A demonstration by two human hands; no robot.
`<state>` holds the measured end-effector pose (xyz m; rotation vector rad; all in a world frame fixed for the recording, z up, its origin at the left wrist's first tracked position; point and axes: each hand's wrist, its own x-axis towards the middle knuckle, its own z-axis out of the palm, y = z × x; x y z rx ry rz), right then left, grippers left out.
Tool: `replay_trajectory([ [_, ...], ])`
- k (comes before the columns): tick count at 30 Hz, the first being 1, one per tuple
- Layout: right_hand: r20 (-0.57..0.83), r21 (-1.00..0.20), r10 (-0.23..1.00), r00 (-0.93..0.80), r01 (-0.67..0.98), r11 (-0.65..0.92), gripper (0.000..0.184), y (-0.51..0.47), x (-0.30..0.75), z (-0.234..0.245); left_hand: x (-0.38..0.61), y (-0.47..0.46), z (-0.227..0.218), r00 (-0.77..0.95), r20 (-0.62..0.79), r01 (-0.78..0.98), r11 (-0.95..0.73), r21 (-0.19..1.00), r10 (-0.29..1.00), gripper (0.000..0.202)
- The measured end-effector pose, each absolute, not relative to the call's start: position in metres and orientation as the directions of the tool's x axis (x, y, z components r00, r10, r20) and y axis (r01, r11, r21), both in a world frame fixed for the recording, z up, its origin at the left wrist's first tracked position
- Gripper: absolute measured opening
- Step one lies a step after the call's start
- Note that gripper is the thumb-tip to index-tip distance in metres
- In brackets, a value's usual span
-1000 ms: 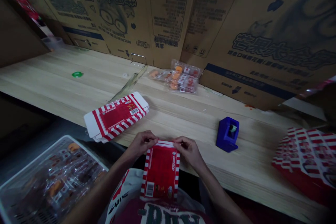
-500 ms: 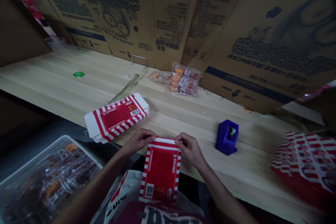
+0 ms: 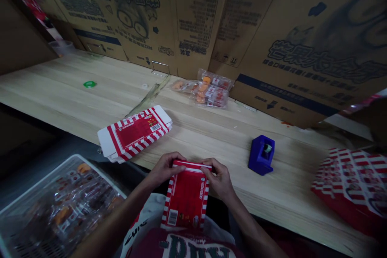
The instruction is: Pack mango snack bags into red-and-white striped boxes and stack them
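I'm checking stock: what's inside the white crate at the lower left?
Clear plastic packets holding orange pieces lie in the white crate; whatever sits beneath the top layer is covered.

Flattened corrugated cardboard cartons, printed with dark Chinese lettering, cartoon faces and blue bands, stand on edge along the far edge of a pale plank worktop, forming a makeshift wall. A plain brown panel closes the left end. Below the near edge it is dark, probably floor. The light is dim and shadowy.
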<state>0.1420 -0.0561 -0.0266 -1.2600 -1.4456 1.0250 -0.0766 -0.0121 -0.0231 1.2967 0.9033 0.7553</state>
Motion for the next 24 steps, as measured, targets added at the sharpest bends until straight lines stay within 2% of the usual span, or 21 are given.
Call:
replay_trajectory([
  [4, 0.135, -0.96, 0.99, 0.037, 0.254, 0.122, 0.014, -0.059, 0.138, -0.028, -0.058, -0.017, -0.03, 0.369, -0.168, -0.033, 0.193, 0.981, 0.914, 0.026],
  [6, 0.153, -0.956, 0.986, 0.063, 0.262, 0.132, 0.015, -0.059, 0.139, -0.03, -0.053, -0.016, -0.035, 0.354, -0.147, -0.037, 0.171, 0.985, 0.924, 0.022],
  [11, 0.172, -0.964, 0.982, 0.079, 0.22, 0.151, 0.011, -0.062, 0.141, -0.04, -0.051, -0.01, -0.044, 0.403, -0.006, -0.024, 0.017, 1.0, 0.915, 0.017],
  [16, 0.115, -0.987, 0.985, 0.128, 0.13, 0.098, 0.006, -0.073, 0.137, -0.046, -0.053, -0.007, -0.047, 0.448, -0.029, 0.056, 0.005, 0.998, 0.894, 0.017],
  [19, 0.124, -0.984, 0.965, 0.233, 0.153, 0.09, 0.018, -0.076, 0.158, -0.041, -0.055, -0.003, -0.049, 0.482, -0.036, 0.085, -0.005, 0.996, 0.876, 0.02],
  [21, 0.179, -0.969, 0.862, 0.475, 0.239, 0.07, 0.022, -0.078, 0.192, -0.037, -0.054, -0.001, -0.047, 0.496, -0.075, 0.098, 0.03, 0.995, 0.865, 0.021],
  [24, 0.272, -0.923, 0.553, 0.787, 0.375, -0.08, 0.027, -0.079, 0.257, -0.034, -0.051, -0.002, -0.041, 0.502, -0.113, 0.104, 0.07, 0.992, 0.858, 0.023],
])
